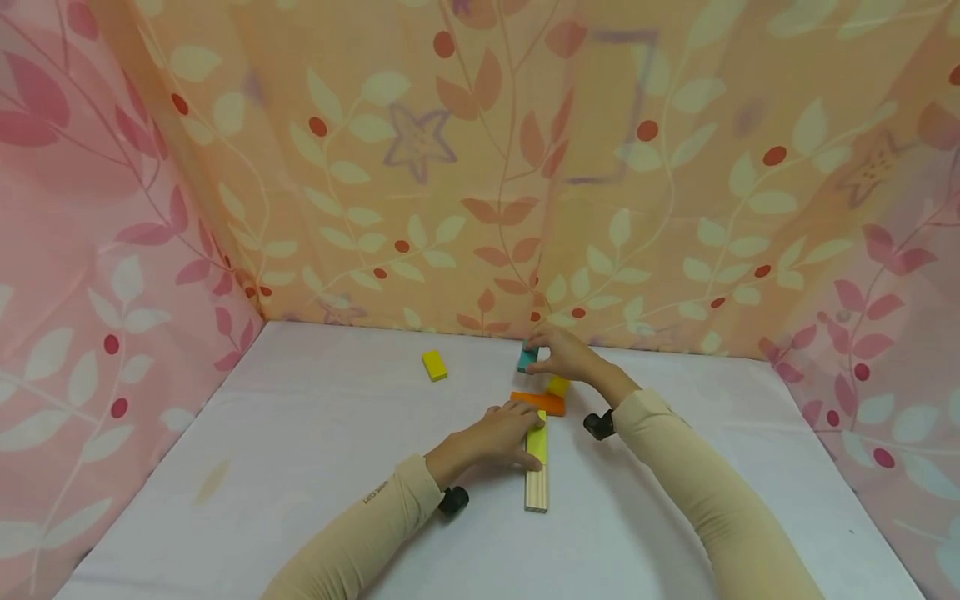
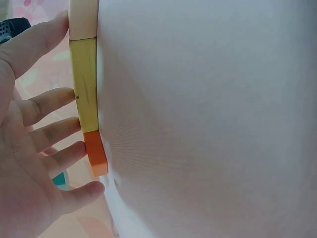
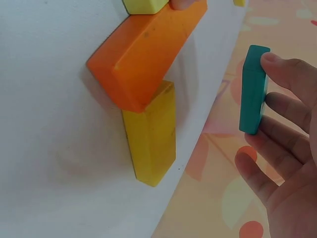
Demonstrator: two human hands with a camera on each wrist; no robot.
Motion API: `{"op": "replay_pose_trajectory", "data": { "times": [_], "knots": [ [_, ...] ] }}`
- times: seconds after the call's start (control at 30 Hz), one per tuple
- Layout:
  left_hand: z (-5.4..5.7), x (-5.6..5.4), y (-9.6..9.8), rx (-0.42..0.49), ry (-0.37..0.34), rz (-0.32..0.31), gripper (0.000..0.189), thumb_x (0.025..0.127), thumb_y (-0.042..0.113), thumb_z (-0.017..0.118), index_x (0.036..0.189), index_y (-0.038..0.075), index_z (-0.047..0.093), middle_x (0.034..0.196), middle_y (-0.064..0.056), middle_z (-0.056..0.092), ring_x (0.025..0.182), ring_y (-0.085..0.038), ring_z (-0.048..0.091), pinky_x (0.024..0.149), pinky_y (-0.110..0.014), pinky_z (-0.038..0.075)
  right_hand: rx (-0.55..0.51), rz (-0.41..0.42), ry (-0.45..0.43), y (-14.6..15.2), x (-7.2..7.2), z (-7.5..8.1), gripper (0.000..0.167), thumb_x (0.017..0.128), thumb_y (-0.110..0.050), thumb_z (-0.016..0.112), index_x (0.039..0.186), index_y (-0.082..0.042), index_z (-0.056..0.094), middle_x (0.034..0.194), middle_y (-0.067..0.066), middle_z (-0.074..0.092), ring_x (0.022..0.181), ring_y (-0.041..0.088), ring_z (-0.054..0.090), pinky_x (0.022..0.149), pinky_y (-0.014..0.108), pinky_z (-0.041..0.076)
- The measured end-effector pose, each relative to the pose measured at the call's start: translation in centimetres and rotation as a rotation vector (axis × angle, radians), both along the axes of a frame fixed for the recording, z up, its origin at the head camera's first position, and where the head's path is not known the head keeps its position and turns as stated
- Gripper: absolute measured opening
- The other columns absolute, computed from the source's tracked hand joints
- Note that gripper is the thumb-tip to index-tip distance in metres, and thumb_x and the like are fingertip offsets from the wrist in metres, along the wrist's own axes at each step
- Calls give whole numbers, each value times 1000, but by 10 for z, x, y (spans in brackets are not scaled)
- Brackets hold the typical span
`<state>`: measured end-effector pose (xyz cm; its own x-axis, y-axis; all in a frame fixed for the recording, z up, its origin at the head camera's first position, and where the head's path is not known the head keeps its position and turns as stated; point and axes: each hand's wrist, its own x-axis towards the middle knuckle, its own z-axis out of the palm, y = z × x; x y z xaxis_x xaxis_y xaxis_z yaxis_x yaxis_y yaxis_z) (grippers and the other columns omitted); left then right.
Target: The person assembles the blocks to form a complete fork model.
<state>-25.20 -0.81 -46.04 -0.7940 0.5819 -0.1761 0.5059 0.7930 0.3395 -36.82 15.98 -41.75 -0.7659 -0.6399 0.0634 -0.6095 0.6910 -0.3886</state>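
Thumb and fingers of my right hand [image 1: 567, 356] pinch a teal block [image 3: 253, 91], which shows against the curtain in the right wrist view. My left hand [image 1: 491, 439] lies along a row of blocks, fingers extended. Its thumb touches a plain wooden block [image 2: 83, 20] and its fingertips touch the side of a light yellow block [image 2: 85, 84]. These two lie end to end. An orange block [image 3: 143, 54] sits crosswise at the far end of the yellow one. Behind it, a second yellow block [image 3: 151, 134] lies at an angle, meeting the orange block's end.
A lone yellow block [image 1: 434, 366] lies toward the back, left of both hands. The white tabletop [image 1: 337, 492] ends at patterned curtains [image 1: 360, 275] at the back and sides. A black wrist camera [image 1: 453, 502] hangs under the left sleeve, another [image 1: 598, 426] by the right.
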Motion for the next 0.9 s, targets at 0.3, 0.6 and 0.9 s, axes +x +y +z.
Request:
{"op": "replay_pose_trajectory", "data": {
  "times": [0.3, 0.6, 0.9],
  "knots": [
    [0, 1, 1, -1, -4, 2, 67, 79, 52, 75, 134, 17, 57, 144, -1, 49, 135, -21, 40, 109, -49, 37, -14, -14, -37, 5, 6, -1, 42, 84, -26, 77, 118, -3, 69, 140, 19, 54, 129, 36, 48, 111, 52, 38],
    [-2, 0, 1, -11, 1, -1, 68, 80, 53, 74, 135, 17, 56, 147, -1, 47, 137, -22, 38, 109, -49, 37, -5, -40, -103, 10, 9, -9, 44, 86, -25, 75, 123, -2, 66, 149, 19, 44, 137, 39, 43, 111, 55, 36],
    [1, 1, 0, -1, 4, -11, 68, 81, 52, 74, 135, 16, 56, 145, -2, 48, 137, -22, 38, 109, -49, 37, 7, -46, -106, 13, 10, -15, 41, 86, -26, 75, 119, -4, 68, 130, 18, 61, 121, 36, 56, 105, 52, 44]
  ]
}}
